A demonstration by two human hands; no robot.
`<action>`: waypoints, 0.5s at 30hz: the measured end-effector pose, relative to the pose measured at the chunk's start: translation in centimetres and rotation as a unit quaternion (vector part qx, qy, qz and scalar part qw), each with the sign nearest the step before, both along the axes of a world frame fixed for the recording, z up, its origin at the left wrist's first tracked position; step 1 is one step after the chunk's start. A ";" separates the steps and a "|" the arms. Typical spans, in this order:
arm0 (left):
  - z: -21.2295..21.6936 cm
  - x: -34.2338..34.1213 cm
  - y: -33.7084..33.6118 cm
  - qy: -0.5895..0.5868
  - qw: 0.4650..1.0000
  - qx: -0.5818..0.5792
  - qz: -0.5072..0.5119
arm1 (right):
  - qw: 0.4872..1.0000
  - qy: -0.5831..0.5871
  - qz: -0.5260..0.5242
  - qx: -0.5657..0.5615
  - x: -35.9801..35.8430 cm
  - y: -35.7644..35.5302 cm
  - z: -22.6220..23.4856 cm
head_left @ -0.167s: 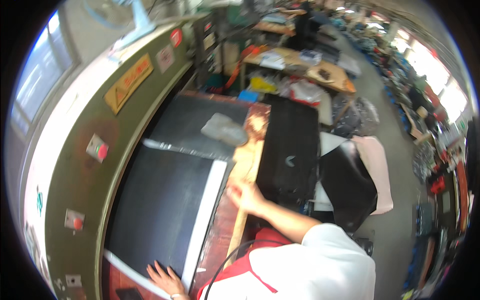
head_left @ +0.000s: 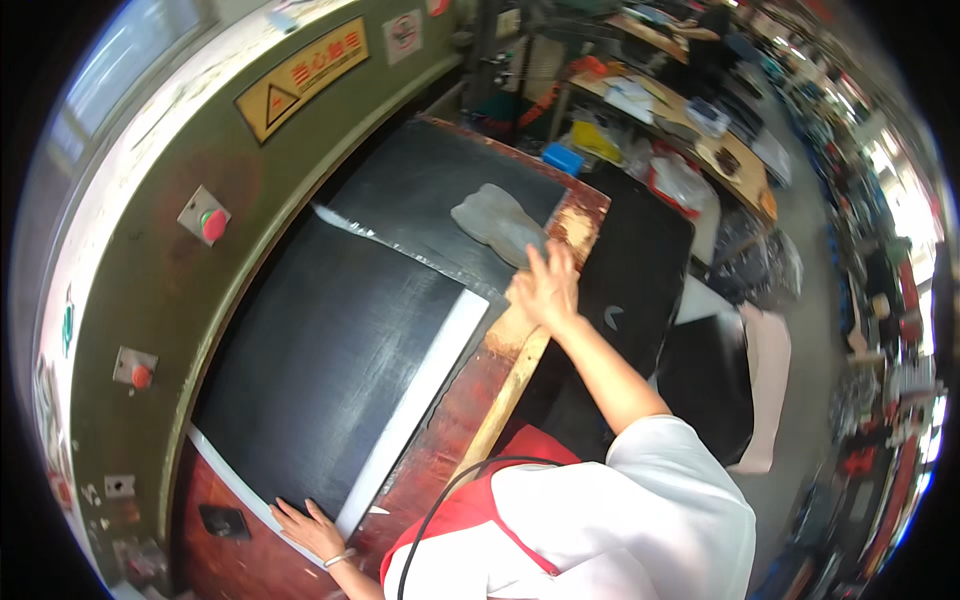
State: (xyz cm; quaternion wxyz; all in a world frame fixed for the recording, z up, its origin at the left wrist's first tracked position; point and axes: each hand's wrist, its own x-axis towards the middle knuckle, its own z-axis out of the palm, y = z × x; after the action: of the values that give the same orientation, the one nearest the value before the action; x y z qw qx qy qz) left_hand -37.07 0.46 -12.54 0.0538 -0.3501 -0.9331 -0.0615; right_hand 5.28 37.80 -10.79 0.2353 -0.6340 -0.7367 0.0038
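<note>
A large black sheet (head_left: 330, 350) with white strips along its edges lies on the reddish-brown worktop (head_left: 450, 410) of a green machine. My left hand (head_left: 312, 530) rests on the near corner of that sheet, fingers stretched out and spread, holding nothing I can see. Beyond a clear strip lies another dark surface, with a grey, flat, sole-shaped piece (head_left: 495, 220) on it. Just at the near end of this piece, over the worn wooden edge, is my right hand (head_left: 548, 288). Its fingers are apart and appear empty; whether the fingertips touch the grey piece I cannot tell.
The green machine body (head_left: 250, 200) with red buttons borders the left. A dark flat object (head_left: 224, 522) lies near my left hand. Black material (head_left: 640, 230) stands right of the worktop, beside a blue box (head_left: 563, 158). A cluttered table (head_left: 680, 125) is farther back.
My right hand has reached forward along the worktop edge to the grey piece. My left hand stays on the sheet's near corner. The whole view has shifted and turned.
</note>
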 end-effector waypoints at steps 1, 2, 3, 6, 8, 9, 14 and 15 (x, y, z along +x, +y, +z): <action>-0.1 0.7 -0.2 -0.004 1.000 -0.014 0.021 | 0.999 -0.042 -0.004 0.005 0.9 2.1 -0.3; -0.1 1.2 -0.2 0.000 1.000 0.004 0.019 | 0.999 -0.032 0.028 -0.027 1.6 3.9 -0.5; 0.0 1.7 0.0 0.003 1.000 0.012 0.024 | 0.996 -0.020 0.062 -0.063 2.1 5.5 -0.6; 0.5 2.8 0.6 -0.010 0.995 0.096 0.024 | 0.983 -0.015 0.181 -0.034 3.1 8.6 -1.3; 0.9 3.2 1.0 -0.010 0.993 0.116 0.025 | 0.971 0.010 0.237 0.001 3.3 9.6 -1.7; 1.0 3.3 1.1 -0.003 0.992 0.121 0.018 | 0.967 0.021 0.255 -0.001 3.2 9.9 -1.8; 1.9 4.1 1.0 -0.008 0.992 0.107 0.065 | 0.957 0.200 0.190 -0.089 0.4 9.9 -0.1; 2.1 4.2 1.2 -0.004 0.993 0.094 0.074 | 0.948 0.245 0.162 -0.124 -0.6 9.7 0.7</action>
State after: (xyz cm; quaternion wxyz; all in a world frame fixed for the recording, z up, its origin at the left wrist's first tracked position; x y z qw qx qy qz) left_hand -32.85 1.65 -10.48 0.0874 -0.2735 -0.9466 -0.1466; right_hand 4.73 47.53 -10.12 0.3237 -0.5098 -0.7430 0.2884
